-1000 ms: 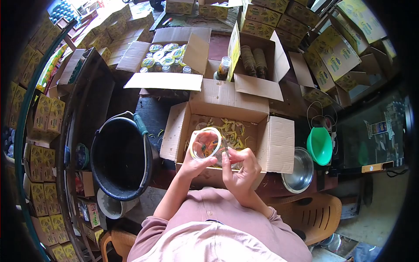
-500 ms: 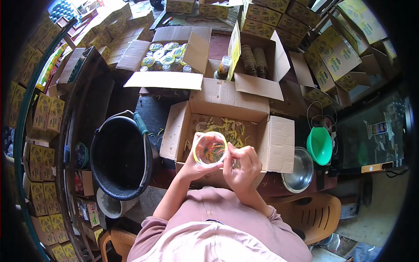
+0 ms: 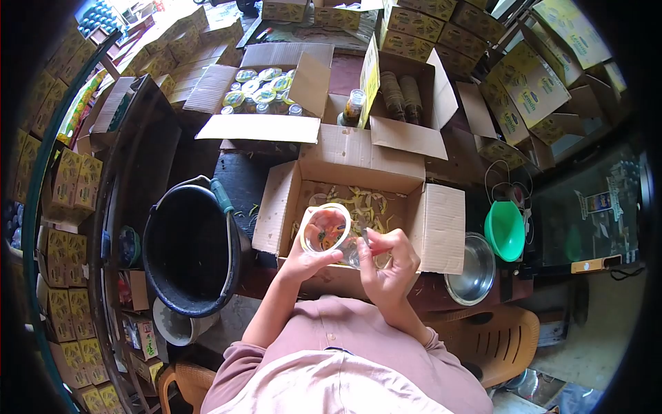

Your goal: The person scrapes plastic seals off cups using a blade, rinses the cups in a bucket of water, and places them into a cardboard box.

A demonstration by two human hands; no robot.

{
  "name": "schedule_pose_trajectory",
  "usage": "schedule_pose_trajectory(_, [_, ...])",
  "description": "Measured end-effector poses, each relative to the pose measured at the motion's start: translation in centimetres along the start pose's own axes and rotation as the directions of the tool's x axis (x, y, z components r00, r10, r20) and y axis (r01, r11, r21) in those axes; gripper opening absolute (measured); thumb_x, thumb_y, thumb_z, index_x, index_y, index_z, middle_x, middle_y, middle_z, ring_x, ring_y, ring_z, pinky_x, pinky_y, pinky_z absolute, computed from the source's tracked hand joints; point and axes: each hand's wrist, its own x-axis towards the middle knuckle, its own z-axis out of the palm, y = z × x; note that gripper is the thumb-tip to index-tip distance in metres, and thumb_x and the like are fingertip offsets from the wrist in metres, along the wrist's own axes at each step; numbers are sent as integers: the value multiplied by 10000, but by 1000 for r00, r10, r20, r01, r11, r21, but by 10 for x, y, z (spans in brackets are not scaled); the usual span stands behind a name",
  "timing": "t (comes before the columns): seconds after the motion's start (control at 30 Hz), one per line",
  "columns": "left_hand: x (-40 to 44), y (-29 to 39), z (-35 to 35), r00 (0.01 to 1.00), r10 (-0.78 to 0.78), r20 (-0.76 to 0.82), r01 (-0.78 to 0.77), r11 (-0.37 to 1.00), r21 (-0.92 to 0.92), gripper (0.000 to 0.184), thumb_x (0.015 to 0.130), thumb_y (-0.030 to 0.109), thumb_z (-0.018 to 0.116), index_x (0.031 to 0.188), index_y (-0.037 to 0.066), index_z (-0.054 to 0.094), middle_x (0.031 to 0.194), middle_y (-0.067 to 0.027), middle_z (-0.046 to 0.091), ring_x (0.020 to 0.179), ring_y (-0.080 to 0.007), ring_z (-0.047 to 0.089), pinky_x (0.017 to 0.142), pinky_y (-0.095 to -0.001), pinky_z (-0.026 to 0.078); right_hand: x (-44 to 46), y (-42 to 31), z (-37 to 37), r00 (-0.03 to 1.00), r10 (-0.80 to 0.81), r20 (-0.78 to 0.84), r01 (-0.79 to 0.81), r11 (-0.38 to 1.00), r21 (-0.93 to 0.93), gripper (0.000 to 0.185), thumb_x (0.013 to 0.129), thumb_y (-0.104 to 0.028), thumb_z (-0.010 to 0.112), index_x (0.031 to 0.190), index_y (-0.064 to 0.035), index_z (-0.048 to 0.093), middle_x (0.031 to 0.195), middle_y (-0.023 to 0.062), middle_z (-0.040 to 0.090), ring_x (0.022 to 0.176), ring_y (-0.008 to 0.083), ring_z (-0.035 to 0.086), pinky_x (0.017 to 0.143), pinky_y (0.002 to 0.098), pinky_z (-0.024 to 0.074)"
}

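My left hand [image 3: 301,261] is wrapped round a clear plastic jar [image 3: 327,238] with a pale yellow rim, tilted so its mouth faces up toward me. Orange, red and green print shows through its wall. At the jar's right side my right hand [image 3: 391,268] is closed in a pinch, thumb against forefinger. A small dark thing shows at those fingertips, too small to name. Both hands are over the near side of an open cardboard box [image 3: 441,228], in which yellow and whitish curled scraps [image 3: 365,201] lie scattered.
A black bucket [image 3: 155,255] stands left of the box. On the right are a steel bowl [image 3: 476,272] and a green plastic bowl [image 3: 505,231]. Behind, one carton holds lidded jars [image 3: 262,90], another holds brown stacks [image 3: 400,96]. A filled jar [image 3: 354,103] stands between them.
The jar has tipped and moved slightly left, so more of its right side shows. My right hand has shifted a little right, away from the rim, still pinched.
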Motion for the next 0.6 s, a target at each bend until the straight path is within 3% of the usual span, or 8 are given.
schedule_pose_trajectory(0.13, [0, 6, 9, 996, -26, -81, 28, 999, 26, 624, 634, 195, 722, 1157, 93, 397, 1121, -94, 408, 1079, -227, 429, 943, -370, 331, -4, 1, 4, 999, -31, 24, 31, 999, -4, 127, 687, 48, 648, 787, -8, 594, 650, 71, 537, 535, 141, 559, 487, 241, 426])
schedule_pose_trajectory(0.23, [0, 9, 11, 996, -29, -86, 31, 999, 21, 627, 638, 181, 730, 1160, 92, 396, 1123, -90, 409, 1078, -218, 429, 945, -362, 331, -6, 3, 6, 997, -69, 26, 69, 998, -7, 124, 688, 57, 648, 779, -1, 587, 649, 74, 536, 539, 134, 555, 489, 241, 438])
schedule_pose_trajectory(0.33, [-1, 4, 2, 999, -30, -32, 32, 997, 68, 642, 645, 17, 729, 1171, 104, 373, 1148, -68, 438, 1119, -178, 413, 952, -331, 342, -7, 5, 8, 991, -130, 28, 132, 987, -87, 126, 688, 68, 649, 774, 7, 580, 650, 76, 533, 549, 129, 553, 493, 240, 445])
schedule_pose_trajectory(0.47, [0, 13, 11, 1000, -6, -9, 7, 989, 149, 647, 633, 22, 744, 1153, 82, 364, 1120, -68, 437, 1102, -174, 425, 948, -331, 358, -2, 5, 9, 976, -217, 31, 219, 957, -188, 126, 687, 70, 649, 767, 4, 577, 651, 77, 530, 552, 141, 552, 486, 255, 447])
schedule_pose_trajectory(0.53, [2, 19, 12, 998, 37, 56, -51, 962, 267, 654, 628, 26, 751, 1148, 71, 357, 1110, -68, 435, 1095, -173, 431, 945, -331, 366, 0, 8, 8, 979, -205, 17, 205, 966, -157, 126, 687, 69, 650, 760, 1, 574, 648, 71, 527, 543, 130, 538, 484, 245, 431])
schedule_pose_trajectory(0.6, [2, 20, 12, 999, 38, 25, -43, 972, 232, 658, 627, 30, 754, 1146, 69, 353, 1105, -67, 434, 1091, -172, 434, 942, -329, 370, 2, 7, 8, 993, -118, 5, 118, 990, -74, 126, 688, 68, 652, 757, 0, 571, 645, 64, 521, 537, 116, 521, 486, 231, 411])
